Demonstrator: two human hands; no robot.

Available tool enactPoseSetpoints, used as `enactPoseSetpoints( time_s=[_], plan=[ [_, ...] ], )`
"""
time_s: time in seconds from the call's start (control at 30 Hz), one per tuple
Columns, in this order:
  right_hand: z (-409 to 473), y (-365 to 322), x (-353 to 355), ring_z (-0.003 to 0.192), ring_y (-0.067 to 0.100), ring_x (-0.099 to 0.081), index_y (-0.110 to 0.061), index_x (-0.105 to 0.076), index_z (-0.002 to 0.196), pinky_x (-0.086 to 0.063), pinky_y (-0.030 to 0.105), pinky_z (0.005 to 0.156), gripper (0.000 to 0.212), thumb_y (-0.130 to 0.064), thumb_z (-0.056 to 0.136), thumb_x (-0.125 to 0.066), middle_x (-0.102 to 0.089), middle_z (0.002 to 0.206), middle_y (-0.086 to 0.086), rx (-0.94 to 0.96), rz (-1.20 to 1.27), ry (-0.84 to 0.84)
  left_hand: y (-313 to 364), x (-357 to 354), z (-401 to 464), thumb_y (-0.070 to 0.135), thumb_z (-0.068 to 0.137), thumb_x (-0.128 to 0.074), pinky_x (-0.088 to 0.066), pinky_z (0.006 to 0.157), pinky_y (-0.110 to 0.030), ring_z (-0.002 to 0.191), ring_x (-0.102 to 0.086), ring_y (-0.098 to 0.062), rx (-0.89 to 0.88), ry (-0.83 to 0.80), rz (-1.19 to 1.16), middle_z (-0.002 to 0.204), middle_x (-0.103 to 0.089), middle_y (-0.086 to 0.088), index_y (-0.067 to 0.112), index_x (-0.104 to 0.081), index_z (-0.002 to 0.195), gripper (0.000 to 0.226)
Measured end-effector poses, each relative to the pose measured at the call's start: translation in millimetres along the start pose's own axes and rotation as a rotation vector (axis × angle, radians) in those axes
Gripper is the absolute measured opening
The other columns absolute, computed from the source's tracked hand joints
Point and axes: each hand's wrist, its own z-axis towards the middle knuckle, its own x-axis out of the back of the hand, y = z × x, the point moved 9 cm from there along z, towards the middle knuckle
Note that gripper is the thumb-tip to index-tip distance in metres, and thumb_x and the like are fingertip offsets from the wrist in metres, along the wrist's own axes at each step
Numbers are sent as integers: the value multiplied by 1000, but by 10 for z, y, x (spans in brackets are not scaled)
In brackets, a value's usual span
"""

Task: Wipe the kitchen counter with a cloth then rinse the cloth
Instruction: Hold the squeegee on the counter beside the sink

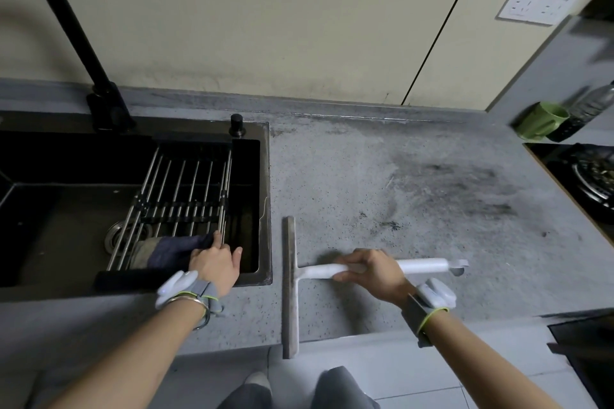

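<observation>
Left hand (212,264) reaches into the black sink (264,209), fingers on the dark cloth (172,251) that lies bunched at the near end of the metal rack (179,196); whether they actually pinch it, I cannot tell. Right hand (372,271) is wrapped around the white handle of the squeegee (290,285), blade standing near-to-far on the grey tabletop (415,202), just right of the sink. Dark smudges mark the tabletop farther right. A green mug (540,119) sits far right.
</observation>
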Motion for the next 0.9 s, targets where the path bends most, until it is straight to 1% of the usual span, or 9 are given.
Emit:
enactPoseSetpoints(
  time_s=[0.17, 0.27, 0.37, 0.43, 0.5, 0.57, 0.63, 0.77, 0.9],
  plan=[
    [-214, 300, 192, 76, 6, -57, -36, -69, 106, -39, 21, 67, 31, -41, 75, -73, -61, 83, -17, -77, 85, 20, -13, -25, -16, 41, 102, -22, -38, 97, -34, 115, -58, -28, 19, -1, -28, 159, -16, -4, 10, -53, 129, 52],
    [-439, 626, 406, 75, 5, -58, -35, -70, 105, -42, 23, 69, 32, -39, 74, -75, -63, 84, -14, -146, 96, 42, 3, -36, -23, 42, 102, -22, -38, 97, -35, 115, -58, -27, 35, 14, -23, 158, -17, -3, 10, -54, 128, 52],
    [-696, 912, 608, 84, 8, -62, -44, -66, 99, -47, 26, 77, 30, -44, 70, -73, -67, 90, -12, -192, 92, 49, 20, -42, -19, 41, 102, -22, -38, 97, -35, 116, -57, -26, 50, 33, -29, 158, -19, -4, 9, -55, 127, 53],
    [-842, 1071, 716, 83, 4, -62, -51, -63, 95, -46, 23, 76, 30, -49, 66, -71, -68, 88, -16, -222, 69, 54, 25, -49, -17, 41, 102, -22, -38, 97, -35, 117, -56, -26, 58, 36, -39, 157, -21, -6, 8, -55, 127, 53],
    [-936, 1197, 786, 70, -4, -60, -53, -64, 91, -43, 16, 67, 28, -49, 65, -72, -66, 75, -26, -255, 56, 68, 24, -50, -24, 41, 102, -22, -38, 97, -35, 118, -55, -26, 64, 38, -43, 157, -21, -6, 8, -55, 127, 53],
    [-974, 1278, 789, 68, -5, -60, -52, -66, 90, -43, 16, 65, 25, -45, 67, -75, -65, 72, -30, -281, 51, 74, 23, -46, -27, 41, 102, -21, -37, 97, -35, 118, -55, -26, 65, 31, -48, 157, -20, -6, 8, -55, 127, 53],
    [-962, 1325, 748, 76, 6, -63, -48, -66, 89, -47, 25, 72, 23, -39, 71, -77, -69, 80, -20, -304, 50, 76, 26, -35, -31, 41, 102, -21, -37, 97, -35, 118, -55, -26, 66, 27, -57, 158, -19, -6, 8, -55, 126, 53],
    [-832, 1232, 619, 73, 0, -57, -38, -70, 99, -39, 16, 65, 27, -40, 74, -76, -61, 75, -20, -270, 37, 60, 33, -9, -51, 39, 102, -22, -38, 98, -37, 119, -54, -29, 79, 32, -122, 157, -20, -6, 7, -56, 125, 52],
    [-677, 1007, 451, 76, 4, -56, -35, -70, 105, -39, 20, 67, 31, -39, 75, -75, -59, 78, -19, -205, 36, 42, 3, 26, -74, 38, 103, -23, -40, 98, -39, 119, -53, -35, 118, 21, -235, 157, -20, -4, 4, -57, 124, 52]
  ],
)
